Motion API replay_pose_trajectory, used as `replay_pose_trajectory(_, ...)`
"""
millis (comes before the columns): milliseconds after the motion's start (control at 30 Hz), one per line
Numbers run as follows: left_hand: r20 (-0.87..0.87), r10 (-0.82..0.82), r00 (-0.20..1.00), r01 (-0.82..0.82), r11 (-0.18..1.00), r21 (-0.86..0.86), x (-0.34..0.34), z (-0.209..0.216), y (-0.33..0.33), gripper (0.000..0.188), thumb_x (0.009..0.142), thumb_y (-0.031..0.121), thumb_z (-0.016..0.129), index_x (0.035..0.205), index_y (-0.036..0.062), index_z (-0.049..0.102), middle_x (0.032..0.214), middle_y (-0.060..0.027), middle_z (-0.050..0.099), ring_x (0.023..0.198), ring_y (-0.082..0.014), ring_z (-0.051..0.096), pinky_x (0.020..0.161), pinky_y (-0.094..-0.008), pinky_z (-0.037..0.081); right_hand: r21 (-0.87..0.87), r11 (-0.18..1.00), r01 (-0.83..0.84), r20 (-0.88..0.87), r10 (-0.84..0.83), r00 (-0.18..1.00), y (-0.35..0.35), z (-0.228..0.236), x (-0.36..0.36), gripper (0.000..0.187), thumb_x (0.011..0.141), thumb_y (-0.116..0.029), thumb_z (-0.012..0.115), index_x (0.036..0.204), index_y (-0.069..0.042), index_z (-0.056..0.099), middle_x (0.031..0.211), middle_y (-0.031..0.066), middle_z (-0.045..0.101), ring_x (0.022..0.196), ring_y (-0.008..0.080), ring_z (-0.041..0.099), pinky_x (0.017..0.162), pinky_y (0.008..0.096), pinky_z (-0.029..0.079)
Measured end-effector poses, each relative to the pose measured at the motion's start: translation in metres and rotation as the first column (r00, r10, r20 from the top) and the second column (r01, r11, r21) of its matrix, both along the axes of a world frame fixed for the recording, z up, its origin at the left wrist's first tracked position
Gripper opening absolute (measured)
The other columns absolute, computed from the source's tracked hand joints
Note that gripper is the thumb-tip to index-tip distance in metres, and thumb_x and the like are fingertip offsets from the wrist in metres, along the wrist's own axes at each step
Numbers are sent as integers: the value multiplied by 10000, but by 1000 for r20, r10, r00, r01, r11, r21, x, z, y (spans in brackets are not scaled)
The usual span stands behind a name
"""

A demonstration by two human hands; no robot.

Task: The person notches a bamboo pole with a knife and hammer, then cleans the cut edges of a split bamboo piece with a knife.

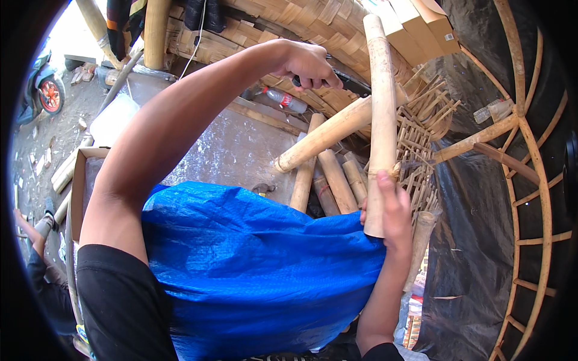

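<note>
My right hand [390, 207] is wrapped around the lower end of a thick, pale bamboo pole [380, 108], which stands nearly upright in view. Stretched out across the far side, my left hand [310, 67] grips a black-handled bladed tool [355, 84]. Its dark blade points right and reaches the pole's left side; whether knife or saw, I cannot tell, nor whether it touches. Behind the upright pole lies another bamboo pole [325, 133], slanting down to the left. A blue tarp [259, 253] covers my lap.
Several cut bamboo lengths [337, 180] lie beyond the tarp. A bundle of thin bamboo sticks [424, 138] is at right. A plastic bottle [286, 100] lies near the woven wall [265, 39]. Cardboard boxes [421, 30] stand far right; a bamboo frame [542, 174] curves along the right. Another person [45, 271] is at left.
</note>
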State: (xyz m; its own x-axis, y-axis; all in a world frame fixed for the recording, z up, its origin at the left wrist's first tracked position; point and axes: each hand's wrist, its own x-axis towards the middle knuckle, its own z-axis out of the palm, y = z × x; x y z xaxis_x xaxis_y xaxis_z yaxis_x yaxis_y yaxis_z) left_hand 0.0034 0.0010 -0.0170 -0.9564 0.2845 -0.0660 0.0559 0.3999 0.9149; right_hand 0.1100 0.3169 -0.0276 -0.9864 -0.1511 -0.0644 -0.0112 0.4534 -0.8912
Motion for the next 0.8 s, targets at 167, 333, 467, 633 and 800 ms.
replay_pose_trajectory(167,-26,34,999,-34,999,-20,-4,-3,-5,276,904,296,693,723,100,621,557,58,404,463,-74,354,458,-258,376,-57,998,4,-253,-18,967,-14,52,22,474,991,-486,569,947,-14,589,634,67,583,475,133,584,439,267,483)
replay_pose_trajectory(333,-68,52,996,-54,998,-20,-1,-1,0,274,903,296,688,713,111,616,550,66,390,458,-67,335,456,-264,370,6,1000,15,-445,-11,895,-9,59,7,444,1013,-456,531,1031,-14,570,661,51,547,494,132,568,448,264,473)
replay_pose_trajectory(467,-68,132,989,-133,991,-9,1,-11,-1,354,885,348,714,681,70,632,544,22,435,472,-104,391,477,-290,354,368,927,-70,-99,114,989,6,31,-23,530,963,-505,598,1096,7,589,664,54,565,486,132,589,437,264,482)
replay_pose_trajectory(633,-57,85,995,-85,996,-2,-5,-8,0,350,891,339,705,660,91,617,534,35,418,460,-95,366,467,-288,332,410,911,-52,-100,102,990,19,85,-17,525,952,-511,617,1027,8,598,642,33,560,470,107,569,415,251,462)
replay_pose_trajectory(800,-51,98,994,-100,994,-37,3,-3,-1,288,896,313,690,692,122,618,532,72,387,447,-71,318,458,-271,335,120,993,0,-521,63,851,-1,118,5,508,978,-517,581,993,-9,592,671,38,561,490,112,569,445,254,474)
